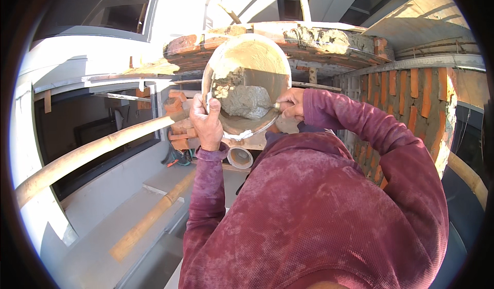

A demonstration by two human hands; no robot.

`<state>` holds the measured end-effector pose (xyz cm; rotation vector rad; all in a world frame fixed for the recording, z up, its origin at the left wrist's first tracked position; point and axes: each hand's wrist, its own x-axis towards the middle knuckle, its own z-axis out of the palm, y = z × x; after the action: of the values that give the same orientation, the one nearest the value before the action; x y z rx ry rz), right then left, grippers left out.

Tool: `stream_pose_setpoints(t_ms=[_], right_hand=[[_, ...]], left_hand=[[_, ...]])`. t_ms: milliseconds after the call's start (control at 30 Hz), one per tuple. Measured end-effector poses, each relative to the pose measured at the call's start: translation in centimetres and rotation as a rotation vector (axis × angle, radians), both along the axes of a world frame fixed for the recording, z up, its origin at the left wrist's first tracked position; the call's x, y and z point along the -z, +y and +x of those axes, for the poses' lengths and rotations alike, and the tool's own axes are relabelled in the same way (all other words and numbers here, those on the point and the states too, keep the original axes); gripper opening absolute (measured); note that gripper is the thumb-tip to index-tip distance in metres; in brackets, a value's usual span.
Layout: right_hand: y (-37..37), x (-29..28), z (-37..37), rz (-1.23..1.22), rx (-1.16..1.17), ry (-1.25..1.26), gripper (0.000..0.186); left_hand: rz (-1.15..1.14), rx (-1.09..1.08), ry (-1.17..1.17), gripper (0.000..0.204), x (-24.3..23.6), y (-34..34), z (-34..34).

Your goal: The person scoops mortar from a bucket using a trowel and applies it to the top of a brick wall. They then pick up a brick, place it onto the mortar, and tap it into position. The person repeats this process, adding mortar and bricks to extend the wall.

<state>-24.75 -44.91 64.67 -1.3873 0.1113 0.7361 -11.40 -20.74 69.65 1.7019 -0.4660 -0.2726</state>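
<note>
A round bucket [272,57] with a mortar-smeared inside wall is tipped in front of me. My left hand [207,122] is closed on its left rim, with the thumb up along the edge. My right hand [292,104] grips a trowel by its handle [277,106] at the right side of the bucket. The trowel's blade is inside the bucket, mostly hidden under a lump of wet grey mortar [248,102]. More crumbly mortar [224,83] lies to the left of the lump, partly in sunlight.
Beyond the bucket runs a curved brick course [216,41] with a string along it. Loose bricks [180,129] are stacked at the left, by a bamboo pole [103,149]. A smaller bucket [240,158] sits lower down. To the right stands a brick wall [411,98].
</note>
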Motion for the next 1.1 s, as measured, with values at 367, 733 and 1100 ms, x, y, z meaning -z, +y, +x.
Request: stream_pose_setpoints(t_ms=[367, 733, 1100], right_hand=[[-11.4, 0.5, -4.4, -0.226, 0.003, -0.114, 0.012], [-28.1, 5.1, -4.9, -1.050, 0.059, -0.312, 0.017], [-22.4, 8.6, -8.9, -1.530, 0.315, -0.332, 0.044]], left_hand=[[-0.115, -0.332, 0.268, 0.029, 10.2, -0.5, -3.0], [0.238, -0.615, 0.287, 0.028, 10.7, 8.7, -8.7], [0.198, -0.744, 0.359, 0.025, 10.2, 11.9, -12.3]])
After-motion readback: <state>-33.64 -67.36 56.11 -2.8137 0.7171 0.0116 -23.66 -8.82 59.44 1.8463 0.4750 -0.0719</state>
